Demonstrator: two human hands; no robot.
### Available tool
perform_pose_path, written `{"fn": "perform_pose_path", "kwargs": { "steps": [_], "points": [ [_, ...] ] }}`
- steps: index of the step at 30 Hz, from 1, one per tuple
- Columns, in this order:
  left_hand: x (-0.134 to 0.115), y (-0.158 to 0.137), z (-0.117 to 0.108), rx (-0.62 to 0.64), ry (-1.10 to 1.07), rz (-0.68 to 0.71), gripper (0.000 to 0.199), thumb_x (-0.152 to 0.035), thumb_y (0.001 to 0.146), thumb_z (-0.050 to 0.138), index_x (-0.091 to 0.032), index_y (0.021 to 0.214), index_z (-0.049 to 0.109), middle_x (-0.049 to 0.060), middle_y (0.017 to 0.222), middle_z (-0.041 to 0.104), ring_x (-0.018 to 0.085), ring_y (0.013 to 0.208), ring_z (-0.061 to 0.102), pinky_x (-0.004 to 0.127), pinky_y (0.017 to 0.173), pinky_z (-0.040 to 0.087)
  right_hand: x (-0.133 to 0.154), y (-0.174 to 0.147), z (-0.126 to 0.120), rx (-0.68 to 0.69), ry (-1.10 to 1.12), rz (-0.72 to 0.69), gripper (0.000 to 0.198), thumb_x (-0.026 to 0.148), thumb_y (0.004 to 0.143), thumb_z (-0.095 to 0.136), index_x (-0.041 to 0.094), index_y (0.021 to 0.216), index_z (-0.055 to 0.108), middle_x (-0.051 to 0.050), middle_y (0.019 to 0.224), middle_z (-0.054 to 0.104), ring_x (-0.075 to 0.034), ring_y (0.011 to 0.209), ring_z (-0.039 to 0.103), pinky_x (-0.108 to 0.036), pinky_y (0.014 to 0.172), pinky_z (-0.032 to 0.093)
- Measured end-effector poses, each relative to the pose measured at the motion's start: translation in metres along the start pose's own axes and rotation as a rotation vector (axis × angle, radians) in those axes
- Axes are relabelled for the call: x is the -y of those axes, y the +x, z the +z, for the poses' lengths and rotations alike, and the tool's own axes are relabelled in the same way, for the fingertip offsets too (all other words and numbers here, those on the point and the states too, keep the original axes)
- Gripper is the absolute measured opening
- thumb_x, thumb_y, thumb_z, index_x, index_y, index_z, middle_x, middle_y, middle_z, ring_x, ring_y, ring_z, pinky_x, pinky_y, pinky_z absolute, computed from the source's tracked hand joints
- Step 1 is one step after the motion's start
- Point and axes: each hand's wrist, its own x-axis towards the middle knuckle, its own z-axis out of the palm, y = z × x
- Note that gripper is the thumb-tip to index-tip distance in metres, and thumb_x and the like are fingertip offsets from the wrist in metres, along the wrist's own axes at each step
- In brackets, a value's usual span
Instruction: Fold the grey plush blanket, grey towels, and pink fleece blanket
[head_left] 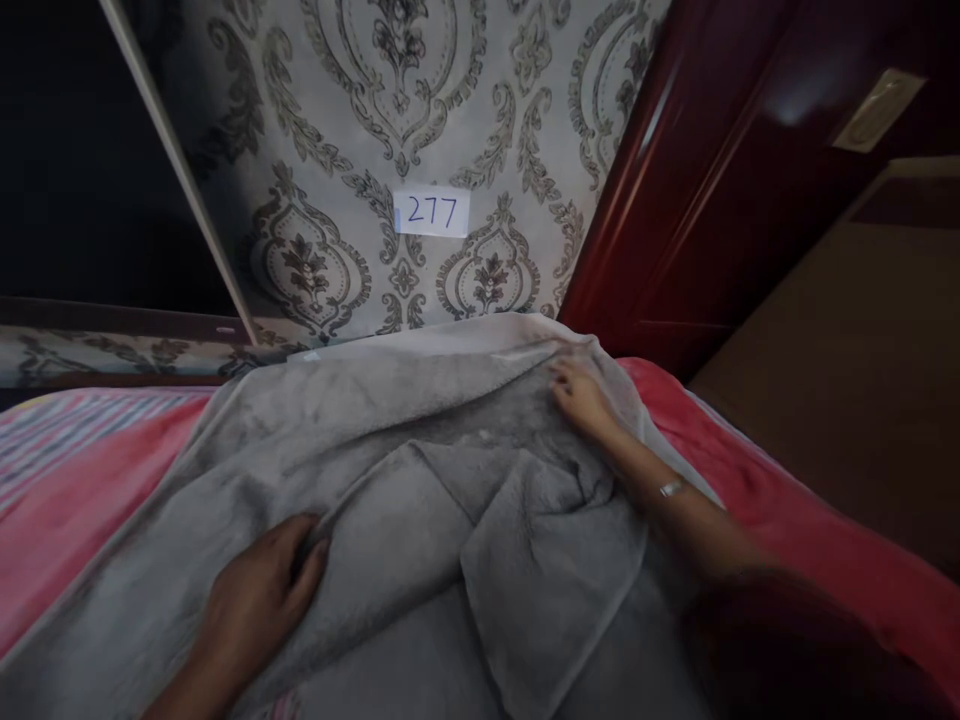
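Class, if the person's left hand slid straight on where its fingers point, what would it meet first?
The left hand would probably first meet the rumpled grey plush blanket where it rises just ahead, though depth is unclear.

Blanket (405, 510): matt, fuzzy cloth; red panel (720, 190): glossy.

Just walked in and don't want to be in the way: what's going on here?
A person has both hands at a grey blanket lying over red cloth. The left hand is at a fold nearer the person; the right hand is near the far edge, towards the patterned wall. The blanket is rumpled, not flat.
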Motion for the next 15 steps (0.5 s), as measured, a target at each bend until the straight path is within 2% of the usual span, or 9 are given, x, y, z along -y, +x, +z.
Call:
{"fn": "perform_pose_path", "kwargs": {
  "steps": [2, 4, 6, 8, 9, 11, 13, 15],
  "points": [
    [-0.004, 0.002, -0.003, 0.049, 0.021, -0.014, 0.043, -0.049, 0.089, 0.035, -0.021, 0.096, 0.065, 0.008, 0.083, 0.075, 0.027, 0.074, 0.073, 0.036, 0.068, 0.056, 0.034, -0.056, -0.014, 0.247, 0.074, -0.072, 0.038, 0.030, 0.094, 0.044, 0.019, 0.120, 0.069, -0.012, 0.122, 0.069, -0.026, 0.115, 0.063, -0.045, 0.106, 0.048],
    [-0.007, 0.003, -0.007, 0.088, 0.035, -0.025, 0.043, -0.048, 0.088, 0.033, -0.020, 0.097, 0.064, 0.009, 0.086, 0.075, 0.028, 0.078, 0.073, 0.036, 0.070, 0.055, 0.071, -0.117, -0.023, 0.382, 0.078, -0.120, 0.048, 0.039, 0.096, 0.049, 0.018, 0.138, 0.061, -0.014, 0.140, 0.060, -0.028, 0.129, 0.055, -0.047, 0.112, 0.043],
    [-0.011, 0.004, -0.010, 0.105, 0.046, -0.029, 0.043, -0.048, 0.087, 0.033, -0.020, 0.097, 0.064, 0.010, 0.091, 0.076, 0.029, 0.083, 0.073, 0.037, 0.072, 0.054, 0.104, -0.172, -0.030, 0.481, 0.015, -0.123, 0.073, 0.046, 0.089, 0.064, 0.021, 0.155, 0.043, -0.014, 0.162, 0.034, -0.035, 0.147, 0.033, -0.056, 0.119, 0.030],
    [-0.014, 0.004, -0.013, 0.094, 0.052, -0.026, 0.043, -0.047, 0.086, 0.032, -0.021, 0.097, 0.064, 0.010, 0.091, 0.075, 0.030, 0.085, 0.072, 0.037, 0.072, 0.053, 0.130, -0.212, -0.035, 0.552, -0.035, -0.085, 0.089, 0.048, 0.084, 0.071, 0.026, 0.161, 0.031, -0.011, 0.169, 0.012, -0.038, 0.154, 0.011, -0.061, 0.122, 0.019],
    [-0.015, 0.004, -0.014, 0.081, 0.050, -0.024, 0.042, -0.048, 0.086, 0.032, -0.022, 0.095, 0.064, 0.010, 0.090, 0.075, 0.029, 0.084, 0.072, 0.037, 0.073, 0.053, 0.140, -0.225, -0.037, 0.587, -0.045, -0.061, 0.093, 0.049, 0.083, 0.073, 0.028, 0.162, 0.027, -0.010, 0.170, 0.006, -0.038, 0.155, 0.005, -0.062, 0.122, 0.016],
    [-0.017, 0.003, -0.016, 0.049, 0.030, -0.007, 0.040, -0.047, 0.086, 0.033, -0.023, 0.093, 0.064, 0.009, 0.087, 0.074, 0.028, 0.082, 0.071, 0.036, 0.073, 0.053, 0.154, -0.241, -0.040, 0.656, -0.039, -0.018, 0.098, 0.052, 0.082, 0.074, 0.028, 0.163, 0.023, -0.009, 0.170, 0.004, -0.036, 0.155, 0.003, -0.061, 0.123, 0.013],
    [-0.018, 0.003, -0.018, 0.019, -0.006, 0.024, 0.038, -0.046, 0.085, 0.035, -0.024, 0.091, 0.065, 0.008, 0.084, 0.073, 0.027, 0.080, 0.070, 0.034, 0.073, 0.053, 0.162, -0.249, -0.039, 0.688, -0.025, 0.001, 0.100, 0.052, 0.081, 0.074, 0.025, 0.163, 0.024, -0.011, 0.169, 0.010, -0.036, 0.155, 0.008, -0.060, 0.123, 0.014],
    [-0.019, 0.002, -0.019, -0.005, -0.043, 0.067, 0.034, -0.044, 0.084, 0.037, -0.025, 0.088, 0.065, 0.007, 0.081, 0.072, 0.026, 0.080, 0.069, 0.033, 0.074, 0.053, 0.164, -0.252, -0.034, 0.630, -0.026, -0.007, 0.086, 0.040, 0.085, 0.070, 0.021, 0.160, 0.033, -0.013, 0.166, 0.022, -0.035, 0.154, 0.017, -0.058, 0.123, 0.017]
  ]
}}
